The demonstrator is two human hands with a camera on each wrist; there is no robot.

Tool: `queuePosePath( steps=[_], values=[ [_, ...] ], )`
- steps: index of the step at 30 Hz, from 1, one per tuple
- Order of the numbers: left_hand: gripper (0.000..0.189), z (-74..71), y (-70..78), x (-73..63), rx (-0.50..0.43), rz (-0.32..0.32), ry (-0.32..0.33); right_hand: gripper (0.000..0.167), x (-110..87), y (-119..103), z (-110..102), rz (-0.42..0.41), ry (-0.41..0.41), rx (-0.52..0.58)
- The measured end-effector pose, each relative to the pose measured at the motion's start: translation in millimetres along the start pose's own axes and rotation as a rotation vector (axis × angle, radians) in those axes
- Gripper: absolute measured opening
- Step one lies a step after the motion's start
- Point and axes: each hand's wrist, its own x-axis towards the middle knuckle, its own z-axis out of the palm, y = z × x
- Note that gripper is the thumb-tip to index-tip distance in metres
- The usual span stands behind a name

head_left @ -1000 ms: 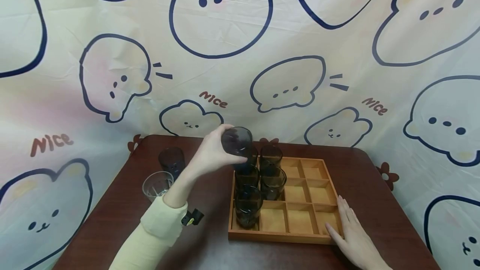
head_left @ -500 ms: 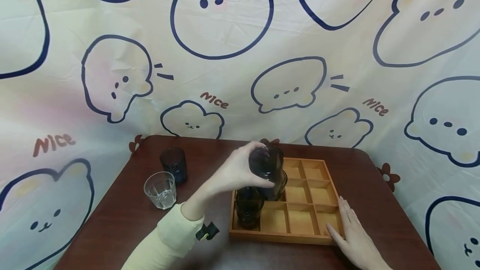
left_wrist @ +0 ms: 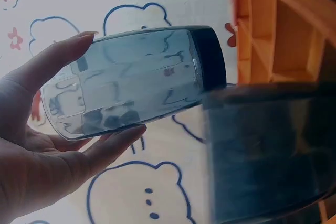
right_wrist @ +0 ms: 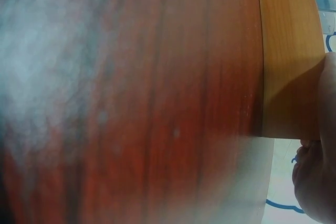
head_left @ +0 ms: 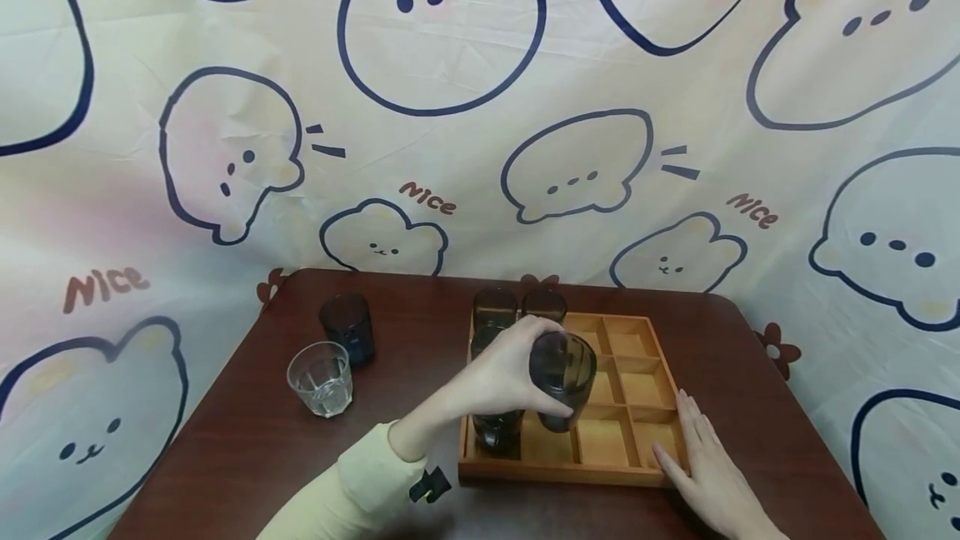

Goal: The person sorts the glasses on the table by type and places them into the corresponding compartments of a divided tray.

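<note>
My left hand (head_left: 510, 369) grips a smoky dark drinking glass (head_left: 562, 377), fingers and thumb on opposite sides. In the head view it hangs over the front part of a divided wooden tray (head_left: 555, 474). The left wrist view shows the held glass (left_wrist: 136, 82) lengthwise, thumb and fingers at one end, with another dark glass (left_wrist: 268, 150) close to the camera. My right hand (head_left: 708, 465) lies with straight fingers along the tray's right side, thumb at its front corner. More dark glasses fill the left compartments, among them a front-left one (head_left: 497, 438), partly hidden by my left hand.
Left of the tray, a clear glass (head_left: 322, 382) and a dark glass (head_left: 348, 330) stand on the brown table (head_left: 247, 440). Two dark glasses, including a back-left one (head_left: 495, 300), rise at the tray's rear. A printed cloth (head_left: 480, 148) hangs behind the table.
My left hand has carried the dark glass from over the tray's back-left toward the front and right. The right hand stays at the tray's side.
</note>
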Motion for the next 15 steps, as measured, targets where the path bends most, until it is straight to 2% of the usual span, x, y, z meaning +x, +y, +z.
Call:
queuePosePath(
  steps=[5,11,15],
  values=[
    [0.083,18.6,-8.4,-1.1,0.063,0.029,-0.005,0.103,-0.2,-1,1,-0.006,0.011,0.02],
    [0.082,37.9,-20.2,-4.2,0.245,0.04,0.017,0.102,-0.7,-1,0,-0.009,0.012,0.027],
    [0.083,46.8,-26.5,-6.0,0.319,0.034,0.042,0.103,-1.0,-1,0,-0.003,0.005,0.026]
  ],
)
